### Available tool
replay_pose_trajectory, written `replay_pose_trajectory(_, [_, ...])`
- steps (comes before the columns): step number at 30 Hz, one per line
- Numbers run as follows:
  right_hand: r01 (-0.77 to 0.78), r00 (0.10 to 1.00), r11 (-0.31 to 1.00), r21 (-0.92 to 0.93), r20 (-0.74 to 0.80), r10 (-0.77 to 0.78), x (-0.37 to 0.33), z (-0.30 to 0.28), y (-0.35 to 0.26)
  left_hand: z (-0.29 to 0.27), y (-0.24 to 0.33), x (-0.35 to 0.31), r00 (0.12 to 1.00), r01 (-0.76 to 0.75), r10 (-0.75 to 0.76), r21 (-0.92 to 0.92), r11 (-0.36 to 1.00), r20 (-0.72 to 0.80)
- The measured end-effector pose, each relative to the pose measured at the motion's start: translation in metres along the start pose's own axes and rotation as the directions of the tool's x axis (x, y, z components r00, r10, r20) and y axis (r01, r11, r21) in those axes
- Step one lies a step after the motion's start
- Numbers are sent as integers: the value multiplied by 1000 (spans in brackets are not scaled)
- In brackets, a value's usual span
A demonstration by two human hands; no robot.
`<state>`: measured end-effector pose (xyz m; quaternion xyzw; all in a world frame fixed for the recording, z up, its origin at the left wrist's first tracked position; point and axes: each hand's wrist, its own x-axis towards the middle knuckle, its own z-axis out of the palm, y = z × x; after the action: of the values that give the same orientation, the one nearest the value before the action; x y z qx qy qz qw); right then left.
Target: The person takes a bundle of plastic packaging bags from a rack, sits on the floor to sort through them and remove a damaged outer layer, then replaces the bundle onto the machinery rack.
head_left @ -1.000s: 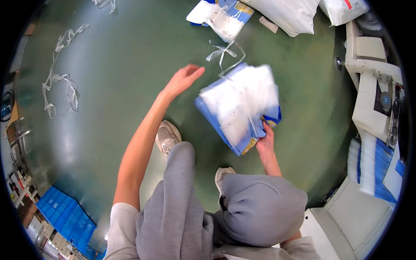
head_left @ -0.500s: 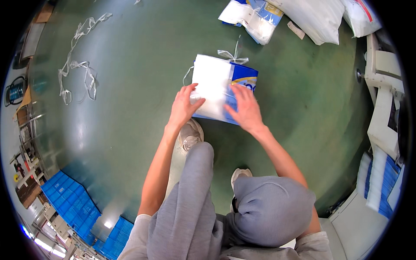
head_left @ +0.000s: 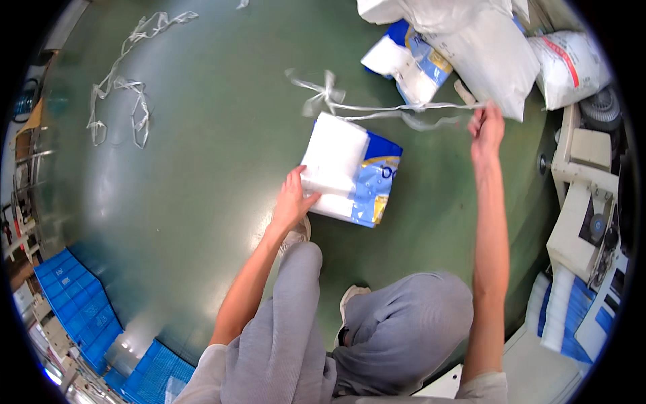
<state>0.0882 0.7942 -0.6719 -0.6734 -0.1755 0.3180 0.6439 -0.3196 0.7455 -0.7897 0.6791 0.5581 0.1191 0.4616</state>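
A stack of flat plastic packaging bags (head_left: 336,151), white on the left and printed blue on the right, lies on the floor in front of me. My left hand (head_left: 293,198) rests on its left edge, thumb and fingers apart. Out to the right, my right hand (head_left: 487,131) is closed in a pinch on a white plastic string (head_left: 383,111). The string stretches leftward above the stack to a loose, motion-blurred bow-like tangle. It is off the stack's top edge, as far as I can see.
Another bag bundle (head_left: 410,64) lies at the far right beside large white sacks (head_left: 481,57). Loose string (head_left: 121,77) is strewn over the green floor at far left. Blue crates (head_left: 77,303) stand lower left; a pale machine (head_left: 579,202) stands at right.
My right hand has left the stack and moved far right, drawing the string with it. The string has come away from the stack. My left hand stays at the stack's left edge.
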Motion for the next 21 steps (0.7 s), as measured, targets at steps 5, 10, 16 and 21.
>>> replay_pose_trajectory(5, [433,578,898,-74,787,-214,-51,208,-86,-1,-33,10,1000,27,-26,-155,987,8])
replay_pose_trajectory(10, [832,-9,425,356,776,-631,-114,331,-108,-25,-4,30,973,215,-197,-162,963,117])
replay_pose_trajectory(16, [993,69,122,-7,854,-515,-124,302,-57,-14,-35,25,965,252,-261,-331,910,17])
replay_pose_trajectory(21, [638,653,479,-604,753,80,-98,123,41,-23,-12,31,873,478,-454,-499,723,178])
